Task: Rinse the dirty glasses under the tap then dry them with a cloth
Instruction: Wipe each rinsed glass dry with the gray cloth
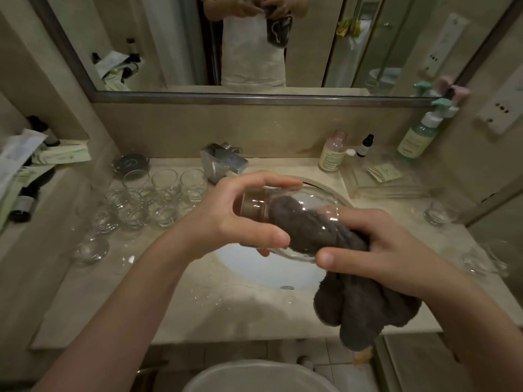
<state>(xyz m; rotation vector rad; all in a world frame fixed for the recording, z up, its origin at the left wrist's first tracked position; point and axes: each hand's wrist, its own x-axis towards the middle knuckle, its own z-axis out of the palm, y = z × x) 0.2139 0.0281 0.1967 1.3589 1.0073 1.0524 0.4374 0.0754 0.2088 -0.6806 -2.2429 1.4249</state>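
Over the white sink (249, 267), my left hand (226, 219) grips a clear glass (308, 199) lying on its side, fingers curled round its base end. A grey cloth (365, 309) is stuffed into the glass's mouth. My right hand (379, 250) grips the cloth just outside the rim, and the rest of it hangs down below that hand. The chrome tap (223, 161) stands behind the sink; I see no water running from it.
Several clear glasses (158, 193) stand on the counter left of the sink. Two more glasses (440, 212) sit on the right side. Bottles (332, 151) and a clear tray (387, 179) occupy the back right. A mirror (254, 38) faces me. A white bin (254, 377) stands below.
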